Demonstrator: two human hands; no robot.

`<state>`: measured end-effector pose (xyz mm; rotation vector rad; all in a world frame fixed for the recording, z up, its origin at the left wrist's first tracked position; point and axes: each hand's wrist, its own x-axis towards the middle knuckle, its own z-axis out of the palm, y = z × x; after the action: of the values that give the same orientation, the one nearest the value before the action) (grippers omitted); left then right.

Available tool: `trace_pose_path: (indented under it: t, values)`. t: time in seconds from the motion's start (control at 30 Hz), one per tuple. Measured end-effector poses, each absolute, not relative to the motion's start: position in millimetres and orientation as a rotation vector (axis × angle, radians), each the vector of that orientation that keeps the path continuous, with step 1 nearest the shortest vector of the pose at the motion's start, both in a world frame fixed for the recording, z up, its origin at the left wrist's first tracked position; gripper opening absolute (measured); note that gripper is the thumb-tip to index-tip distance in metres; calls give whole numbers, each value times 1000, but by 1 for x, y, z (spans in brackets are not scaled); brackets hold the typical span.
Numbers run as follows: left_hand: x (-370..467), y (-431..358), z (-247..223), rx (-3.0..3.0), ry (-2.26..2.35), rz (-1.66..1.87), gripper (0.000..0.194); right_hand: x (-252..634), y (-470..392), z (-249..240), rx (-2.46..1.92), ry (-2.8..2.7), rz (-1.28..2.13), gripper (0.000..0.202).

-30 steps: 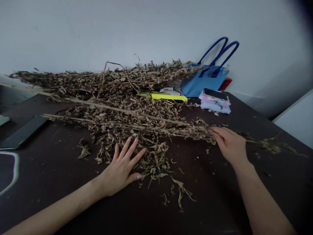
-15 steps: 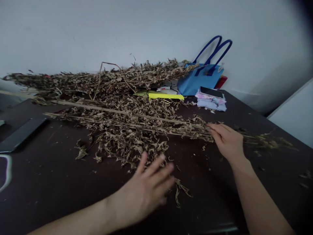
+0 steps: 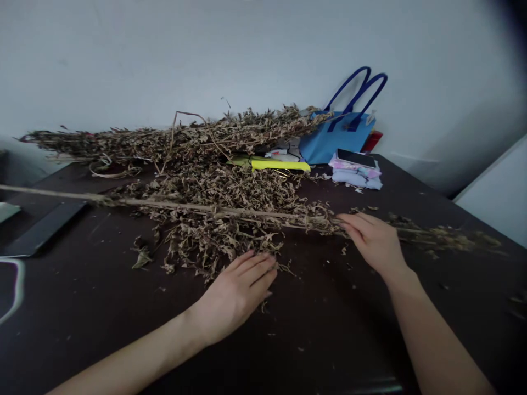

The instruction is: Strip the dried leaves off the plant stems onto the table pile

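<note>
My right hand (image 3: 376, 244) is closed around dried plant stalks (image 3: 185, 207), which stretch leftward across the table. Their leafy tops (image 3: 448, 238) stick out on the right beyond that hand. My left hand (image 3: 239, 296) lies with its fingers stretched out at the front edge of a pile of crumpled dry leaves (image 3: 222, 184). Its fingertips touch or nearly touch the leaves; whether any are under the palm is hidden. The stalks lie over or just above the pile; I cannot tell which.
Behind the pile, a large bundle of dried plants (image 3: 181, 137) runs along the wall. At back right are a blue bag (image 3: 335, 137), a phone (image 3: 356, 158) on folded cloth (image 3: 356, 178) and a yellow strip (image 3: 280, 164). A dark flat object (image 3: 47, 227) lies left.
My left hand has moved slightly left, and its spread fingers have come together by the leaves. My right hand has shifted slightly left with the stalks, whose left end now reaches the picture's edge.
</note>
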<state>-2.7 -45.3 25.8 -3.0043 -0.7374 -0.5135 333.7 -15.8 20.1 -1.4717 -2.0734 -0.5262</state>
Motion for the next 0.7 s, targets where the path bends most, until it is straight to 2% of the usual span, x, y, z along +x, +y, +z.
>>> trace_pose_path:
  t: [0.17,0.33,0.43,0.63,0.7]
  values:
    - [-4,-22,51,-2791,-750,-722,37,334,-13,15,-1462,-2128,-544,21]
    - [-5,24,67,-2747,-1040,-473,48,335,-13,16,-1457,-2111,-536,20]
    - [-13,37,71,-2789,-1030,-370,33,334,-12,18,-1455,-2094,-524,20]
    - [-29,44,78,-2754,-965,-412,32,363,-12,23,-1698,-1985,-592,44]
    - [-33,47,79,-2738,-981,-406,33,381,-14,24,-1766,-1887,-606,44]
